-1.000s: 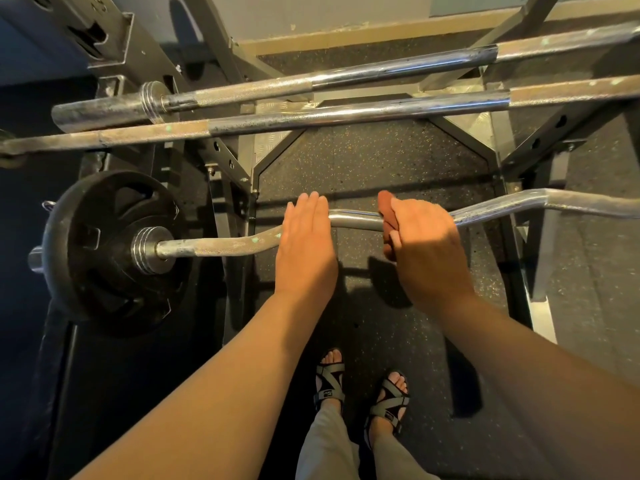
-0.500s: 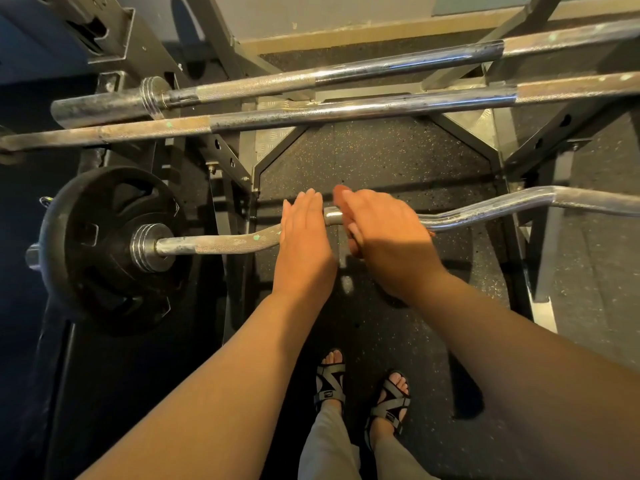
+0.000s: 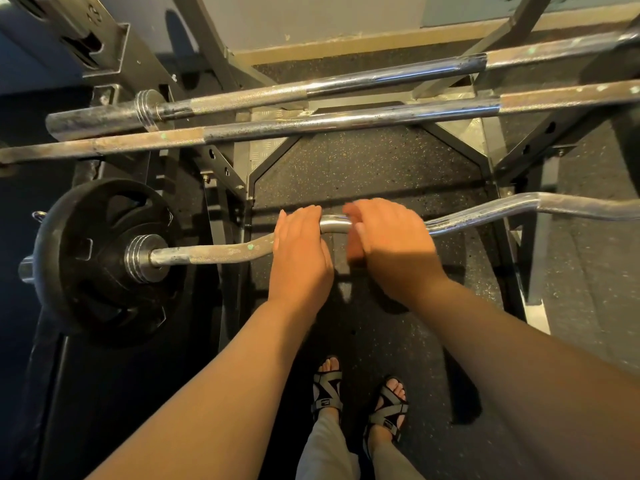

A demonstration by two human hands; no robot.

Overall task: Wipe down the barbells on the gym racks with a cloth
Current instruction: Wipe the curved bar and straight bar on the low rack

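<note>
A bent chrome curl bar (image 3: 485, 216) lies across the rack in front of me, with a black weight plate (image 3: 86, 258) on its left end. My left hand (image 3: 299, 251) rests on the bar left of centre, fingers laid over it. Just to its right, my right hand (image 3: 393, 244) grips a reddish-brown cloth (image 3: 355, 249) wrapped on the bar; the cloth is blurred and mostly hidden under the hand. A short bare stretch of bar shows between the hands. Two straight barbells lie higher on the rack, a far one (image 3: 346, 81) and a near one (image 3: 346, 121).
The grey steel rack frame (image 3: 249, 188) has uprights on both sides of the bar. Below is speckled black rubber floor (image 3: 363, 161). My sandalled feet (image 3: 325, 393) stand below the bar. A wall with a tan baseboard (image 3: 311, 50) is behind the rack.
My right hand slid the cloth left along the curl bar, ending close to my left hand. The left hand stayed on the bar.
</note>
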